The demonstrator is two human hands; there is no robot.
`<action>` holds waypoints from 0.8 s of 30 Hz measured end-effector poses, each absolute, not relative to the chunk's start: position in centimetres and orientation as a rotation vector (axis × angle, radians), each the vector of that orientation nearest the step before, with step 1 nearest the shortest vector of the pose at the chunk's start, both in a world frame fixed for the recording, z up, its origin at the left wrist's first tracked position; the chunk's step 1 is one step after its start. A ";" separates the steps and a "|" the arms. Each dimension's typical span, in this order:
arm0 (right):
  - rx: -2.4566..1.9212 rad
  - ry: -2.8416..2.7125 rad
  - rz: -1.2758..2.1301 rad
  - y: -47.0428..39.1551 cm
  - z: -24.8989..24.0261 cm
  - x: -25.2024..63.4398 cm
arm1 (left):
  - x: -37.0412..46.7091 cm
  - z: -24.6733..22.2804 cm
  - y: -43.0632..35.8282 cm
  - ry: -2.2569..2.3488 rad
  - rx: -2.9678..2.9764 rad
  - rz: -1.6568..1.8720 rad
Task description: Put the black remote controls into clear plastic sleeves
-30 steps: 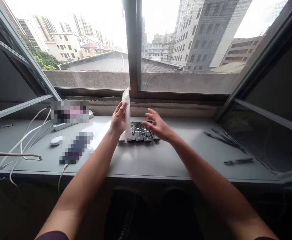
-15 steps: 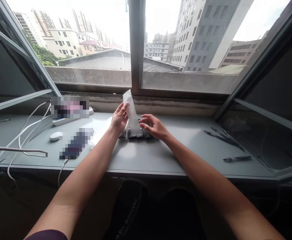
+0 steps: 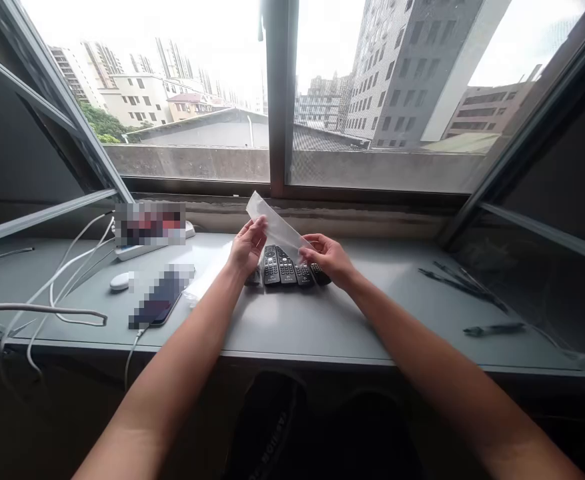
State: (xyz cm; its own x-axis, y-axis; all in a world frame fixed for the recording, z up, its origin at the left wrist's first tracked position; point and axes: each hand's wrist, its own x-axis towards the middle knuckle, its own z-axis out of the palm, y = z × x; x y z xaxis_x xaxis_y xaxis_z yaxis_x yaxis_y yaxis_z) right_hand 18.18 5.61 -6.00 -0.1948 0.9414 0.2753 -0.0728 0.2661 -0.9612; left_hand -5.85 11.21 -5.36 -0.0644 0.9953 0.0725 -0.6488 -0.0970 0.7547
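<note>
Left hand [image 3: 250, 245] — pinching translucent sleeve [image 3: 279, 225] (tilted); right hand [image 3: 330, 259] — fingers closed on lower end.

The exact kind of room is unclear, but it is an indoor work spot at a window: a narrow grey desktop [image 3: 292, 327] runs beneath the panes, holding a white power strip [image 3: 142, 250], loose white cables [image 3: 55, 287] and a charging phone [image 3: 159, 303]. Outside, a flat grey roof and high-rise buildings [image 3: 397, 73] suggest a city.
</note>
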 end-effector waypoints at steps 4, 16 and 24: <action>-0.881 -1.372 1.073 5.7 -6.1 18.1 | -5.8 -5.1 11.1 0.800 0.791 1.557; -0.817 -1.471 0.650 4.7 -6.3 17.5 | -6.2 -3.3 9.4 0.940 1.126 1.314; -0.777 -1.893 0.169 1.6 -4.6 16.6 | -5.4 -3.1 8.8 0.775 1.162 1.334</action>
State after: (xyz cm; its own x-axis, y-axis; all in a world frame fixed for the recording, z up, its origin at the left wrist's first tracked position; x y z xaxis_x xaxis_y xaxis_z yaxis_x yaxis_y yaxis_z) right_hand 16.60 1.57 -4.59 -0.2540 0.5836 0.7713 0.4374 0.7806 -0.4466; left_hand -5.38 8.83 -3.14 0.1369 0.9728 0.1870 -0.3194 -0.1353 0.9379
